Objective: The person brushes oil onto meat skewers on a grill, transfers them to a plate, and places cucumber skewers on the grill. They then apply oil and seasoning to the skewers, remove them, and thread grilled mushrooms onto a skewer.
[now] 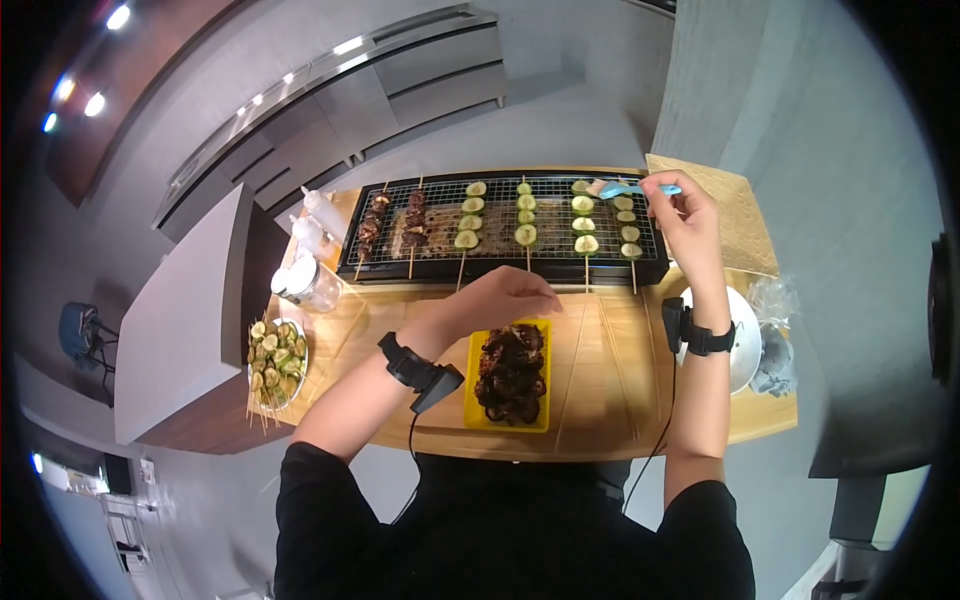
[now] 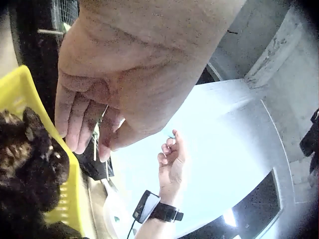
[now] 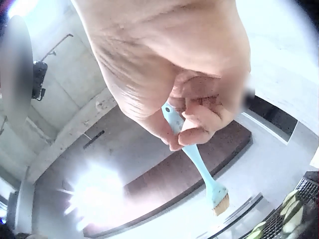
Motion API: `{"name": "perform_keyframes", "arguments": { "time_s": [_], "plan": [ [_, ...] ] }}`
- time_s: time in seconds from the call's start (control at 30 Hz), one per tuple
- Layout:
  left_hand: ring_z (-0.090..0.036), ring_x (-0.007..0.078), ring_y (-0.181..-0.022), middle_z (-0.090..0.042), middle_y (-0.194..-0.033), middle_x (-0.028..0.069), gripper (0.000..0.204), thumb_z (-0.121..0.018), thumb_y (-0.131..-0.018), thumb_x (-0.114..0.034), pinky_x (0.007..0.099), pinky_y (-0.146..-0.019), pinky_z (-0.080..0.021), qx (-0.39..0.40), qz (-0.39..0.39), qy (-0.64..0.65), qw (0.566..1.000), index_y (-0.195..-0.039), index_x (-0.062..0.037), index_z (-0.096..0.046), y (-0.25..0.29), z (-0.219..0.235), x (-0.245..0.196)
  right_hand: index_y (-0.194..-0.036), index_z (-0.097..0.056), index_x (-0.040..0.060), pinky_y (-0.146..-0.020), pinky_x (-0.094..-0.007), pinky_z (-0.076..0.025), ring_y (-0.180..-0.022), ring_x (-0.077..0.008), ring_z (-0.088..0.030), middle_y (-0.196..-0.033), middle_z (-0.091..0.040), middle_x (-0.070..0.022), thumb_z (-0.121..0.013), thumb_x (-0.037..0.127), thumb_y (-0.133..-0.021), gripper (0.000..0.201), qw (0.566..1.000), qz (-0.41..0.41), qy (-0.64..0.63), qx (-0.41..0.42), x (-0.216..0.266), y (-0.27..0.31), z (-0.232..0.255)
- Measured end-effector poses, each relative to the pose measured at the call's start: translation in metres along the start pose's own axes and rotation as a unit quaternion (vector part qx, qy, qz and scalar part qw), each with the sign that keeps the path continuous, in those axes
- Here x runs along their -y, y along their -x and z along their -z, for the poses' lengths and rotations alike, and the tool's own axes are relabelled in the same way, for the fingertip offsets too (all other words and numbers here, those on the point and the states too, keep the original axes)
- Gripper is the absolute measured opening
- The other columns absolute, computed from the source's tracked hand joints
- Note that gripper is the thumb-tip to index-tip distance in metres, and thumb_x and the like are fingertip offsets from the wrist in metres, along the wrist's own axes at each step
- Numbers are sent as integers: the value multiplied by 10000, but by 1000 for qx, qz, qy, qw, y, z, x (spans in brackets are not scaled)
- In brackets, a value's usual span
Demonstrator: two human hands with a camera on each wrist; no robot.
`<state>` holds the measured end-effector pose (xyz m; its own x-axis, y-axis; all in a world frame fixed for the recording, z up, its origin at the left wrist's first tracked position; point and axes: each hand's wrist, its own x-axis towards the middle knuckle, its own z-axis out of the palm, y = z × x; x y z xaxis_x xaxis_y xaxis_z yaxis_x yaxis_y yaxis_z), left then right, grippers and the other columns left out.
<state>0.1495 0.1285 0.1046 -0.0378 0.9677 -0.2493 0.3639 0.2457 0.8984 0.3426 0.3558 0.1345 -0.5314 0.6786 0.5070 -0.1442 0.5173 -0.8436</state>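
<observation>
My right hand (image 1: 685, 222) pinches the handle of a light blue brush (image 1: 622, 189) above the right part of the grill (image 1: 550, 265). In the right wrist view the thumb and fingers of the hand (image 3: 174, 84) close on the brush (image 3: 198, 162), its tan bristles pointing down. Skewers of cucumber slices (image 1: 583, 205) lie on the grill beneath, in several rows. My left hand (image 1: 505, 298) holds nothing, its fingers loosely bent over the table between the grill and a yellow basket (image 1: 508, 428) of dark meat pieces. The left wrist view shows this hand (image 2: 124, 74) beside the basket (image 2: 75, 184).
Two meat skewers (image 1: 414, 218) lie on the grill's left side. Squeeze bottles (image 1: 322, 212) and glass jars (image 1: 318, 286) stand at the left, near a plate of cucumber skewers (image 1: 278, 362). Bare sticks (image 1: 612, 365) lie right of the basket; a white plate (image 1: 742, 350) and plastic bag (image 1: 775, 365) are beyond.
</observation>
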Motion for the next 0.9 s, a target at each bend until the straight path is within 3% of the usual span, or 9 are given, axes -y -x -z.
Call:
{"name": "perform_keyframes", "arguments": {
  "time_s": [0.13,0.23,0.43,0.53,0.63,0.73,0.9],
  "plan": [
    [-657,110,-1091,-717,-1117,28,392,-698,-1033,-324,259,-967,-507,9,-42,110,993,-1264,-8,-686,-14,-16,-9,-1050,-741,45,-631,-231,-422,-704,-30,-532,-767,-641,47,-699,108,-1008,87,999,-14,26,23,2,3,14],
    [-650,116,-1132,-686,-1214,43,442,-696,-1028,-307,257,-997,-502,19,21,223,974,-1365,-29,-623,-27,-22,-12,-1054,-737,37,-632,-260,-441,-688,-61,-540,-786,-677,14,-703,103,-994,95,995,-5,81,56,4,6,20],
    [-659,137,-1196,-648,-1321,63,446,-680,-1045,-268,271,-1045,-510,-20,60,221,973,-1413,-29,-600,-40,-36,-26,-1062,-733,31,-617,-283,-441,-668,-94,-551,-768,-676,-36,-708,128,-982,128,987,-15,103,123,4,8,21],
    [-645,186,-1284,-636,-1376,72,443,-659,-1056,-207,292,-1099,-514,22,28,316,948,-1454,-29,-576,-63,-34,4,-1081,-722,19,-636,-251,-470,-708,-66,-597,-840,-708,-5,-685,101,-1014,112,982,-22,118,144,5,3,25],
    [-623,232,-1340,-635,-1408,108,438,-631,-1062,-142,321,-1142,-511,39,-46,251,966,-1468,4,-555,-72,-32,16,-1053,-717,20,-634,-255,-470,-702,-64,-598,-827,-702,3,-681,105,-1017,100,978,-22,126,166,6,-1,22],
    [-634,249,-1323,-641,-1405,154,453,-631,-1062,-143,339,-1140,-519,17,46,363,930,-1462,49,-542,-74,-35,5,-1050,-734,46,-593,-288,-424,-631,-89,-542,-707,-656,-18,-704,174,-1001,140,981,-13,97,169,4,-1,14],
    [-638,265,-1322,-643,-1394,186,466,-627,-1065,-148,340,-1142,-519,25,31,393,919,-1456,86,-524,-76,-34,11,-1038,-740,56,-586,-291,-427,-624,-89,-562,-685,-655,-29,-709,184,-999,137,966,-11,122,227,3,0,16]
  ]
}}
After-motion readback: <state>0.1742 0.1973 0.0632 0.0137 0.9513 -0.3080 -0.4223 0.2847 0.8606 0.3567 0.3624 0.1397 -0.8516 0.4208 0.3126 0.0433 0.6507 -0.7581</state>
